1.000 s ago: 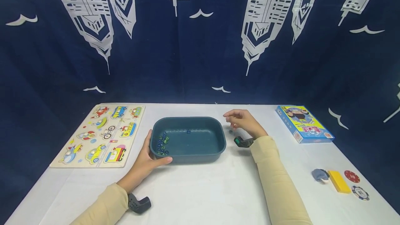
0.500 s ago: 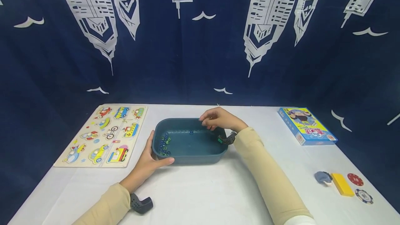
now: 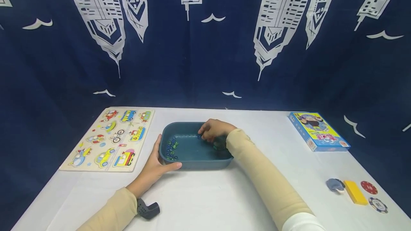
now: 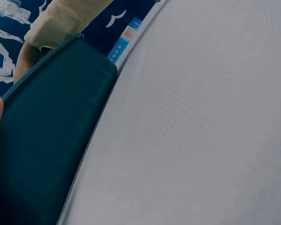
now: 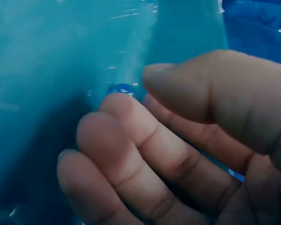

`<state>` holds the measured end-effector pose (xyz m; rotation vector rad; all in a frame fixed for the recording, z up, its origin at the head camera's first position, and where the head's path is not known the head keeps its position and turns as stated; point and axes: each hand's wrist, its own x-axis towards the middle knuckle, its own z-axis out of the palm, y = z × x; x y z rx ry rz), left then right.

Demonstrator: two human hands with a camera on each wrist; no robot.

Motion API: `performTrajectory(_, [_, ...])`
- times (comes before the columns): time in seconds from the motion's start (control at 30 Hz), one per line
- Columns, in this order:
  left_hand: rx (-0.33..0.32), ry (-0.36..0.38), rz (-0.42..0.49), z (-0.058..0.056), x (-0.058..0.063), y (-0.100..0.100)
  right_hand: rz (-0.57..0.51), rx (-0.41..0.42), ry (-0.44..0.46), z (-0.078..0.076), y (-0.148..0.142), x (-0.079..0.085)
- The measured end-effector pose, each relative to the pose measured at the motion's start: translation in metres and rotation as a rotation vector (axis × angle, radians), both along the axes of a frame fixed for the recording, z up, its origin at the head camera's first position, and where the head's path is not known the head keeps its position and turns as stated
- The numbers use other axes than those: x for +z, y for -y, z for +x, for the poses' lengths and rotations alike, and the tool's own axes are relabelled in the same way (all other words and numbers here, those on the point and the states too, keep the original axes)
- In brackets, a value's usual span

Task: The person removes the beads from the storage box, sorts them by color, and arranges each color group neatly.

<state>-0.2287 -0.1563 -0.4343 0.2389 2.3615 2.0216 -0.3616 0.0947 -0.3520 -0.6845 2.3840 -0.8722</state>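
A dark teal plastic tub (image 3: 189,149) stands on the white table. My left hand (image 3: 152,168) grips its left end, thumb over the front rim and fingers along the outer side. In the left wrist view the thumb shows at the rim above the tub's wall (image 4: 51,126). Blue and green glass marbles (image 3: 171,149) lie inside at the left. My right hand (image 3: 216,129) is inside the tub at the back right. In the right wrist view its fingers are loosely bent, thumb apart, with one blue marble (image 5: 120,88) just beyond the fingertips.
A wooden picture puzzle board (image 3: 109,140) lies left of the tub. At the right are a blue-and-yellow game box (image 3: 319,131), a small grey-blue object (image 3: 335,185), a yellow block (image 3: 355,192), a red chip (image 3: 369,187) and a white-and-dark chip (image 3: 378,205). A navy printed curtain (image 3: 192,63) hangs behind.
My right hand has moved left from the table beside the tub, over the rim and down into it. The left hand keeps its hold. The view has shifted slightly.
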Motion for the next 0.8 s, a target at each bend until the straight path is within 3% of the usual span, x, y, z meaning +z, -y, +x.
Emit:
performTrajectory(0.27, [0.008,0.005,-0.016,0.0,-0.002,0.0,0.055,-0.004,-0.017,-0.005,0.007,-0.012])
performTrajectory(0.5, [0.005,-0.004,-0.013,0.0,0.001,0.0,0.056,0.093,-0.027,-0.001,0.008,-0.01])
performTrajectory(0.63, [0.005,0.005,-0.019,0.0,0.0,0.0,0.022,0.129,-0.005,0.001,0.005,-0.008])
performTrajectory(0.8, [0.003,0.001,-0.017,0.0,0.0,-0.001,-0.109,0.165,0.025,0.006,-0.003,0.003])
